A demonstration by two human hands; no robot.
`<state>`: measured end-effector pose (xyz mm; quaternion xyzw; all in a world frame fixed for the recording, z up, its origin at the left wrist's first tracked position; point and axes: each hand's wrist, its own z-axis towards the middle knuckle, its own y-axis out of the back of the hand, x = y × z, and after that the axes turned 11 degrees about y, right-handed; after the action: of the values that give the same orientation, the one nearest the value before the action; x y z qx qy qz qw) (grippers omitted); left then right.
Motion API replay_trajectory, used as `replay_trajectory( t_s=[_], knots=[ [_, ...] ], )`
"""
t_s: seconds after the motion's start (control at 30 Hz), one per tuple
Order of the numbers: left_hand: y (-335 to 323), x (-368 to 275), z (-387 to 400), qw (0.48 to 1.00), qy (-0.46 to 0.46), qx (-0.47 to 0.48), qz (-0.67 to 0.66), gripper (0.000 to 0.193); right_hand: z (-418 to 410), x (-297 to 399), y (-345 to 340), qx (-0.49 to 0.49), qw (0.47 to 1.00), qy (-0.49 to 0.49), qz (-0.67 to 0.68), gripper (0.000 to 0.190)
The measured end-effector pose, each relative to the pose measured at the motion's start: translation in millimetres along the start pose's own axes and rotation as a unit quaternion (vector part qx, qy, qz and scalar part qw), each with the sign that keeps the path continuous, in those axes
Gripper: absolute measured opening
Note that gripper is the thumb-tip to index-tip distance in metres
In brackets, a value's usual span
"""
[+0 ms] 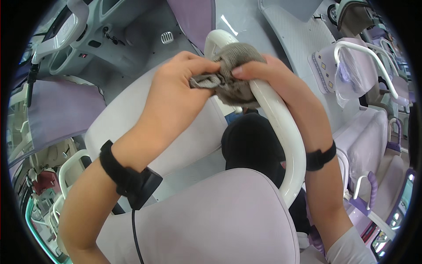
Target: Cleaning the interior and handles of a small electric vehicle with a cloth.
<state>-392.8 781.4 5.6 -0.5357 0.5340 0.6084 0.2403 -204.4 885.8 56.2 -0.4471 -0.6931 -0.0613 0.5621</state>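
Note:
A bunched grey-brown ribbed cloth lies around the white tubular handrail beside a pale seat. My left hand pinches the cloth's left side, where a folded dark edge sticks out. On the other side, my right hand presses its thumb on the cloth, with its fingers hidden behind the rail. Both wrists wear black straps, and the left one carries a black box with a cable.
A pale pink seat back stands in front of me, another seat beyond it. At upper left are a vehicle's steering wheel and a grey dashboard. Other vehicles with plastic-wrapped seats stand at the right.

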Motion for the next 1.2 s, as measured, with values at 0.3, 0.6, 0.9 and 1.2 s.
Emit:
replay_trajectory(
  t_s=[0.3, 0.6, 0.9, 1.2],
  knots=[
    [-8, -63, -59, 0.945, -0.16, 0.093, 0.269, 0.035, -63, -20, 31, -0.022, 0.995, -0.026, 0.095, 0.065],
    [-30, -56, -64, 0.933, -0.263, 0.067, 0.238, 0.033, -88, -30, 42, -0.086, 0.995, -0.025, 0.035, 0.107],
    [-18, -39, -51, 0.964, -0.172, 0.044, 0.198, 0.044, -36, -16, 38, -0.024, 0.998, -0.016, -0.05, 0.087],
    [-4, -8, 0, 0.989, -0.093, -0.05, 0.105, 0.03, 30, -16, 12, 0.014, 0.999, 0.031, -0.038, 0.063]
  ],
)
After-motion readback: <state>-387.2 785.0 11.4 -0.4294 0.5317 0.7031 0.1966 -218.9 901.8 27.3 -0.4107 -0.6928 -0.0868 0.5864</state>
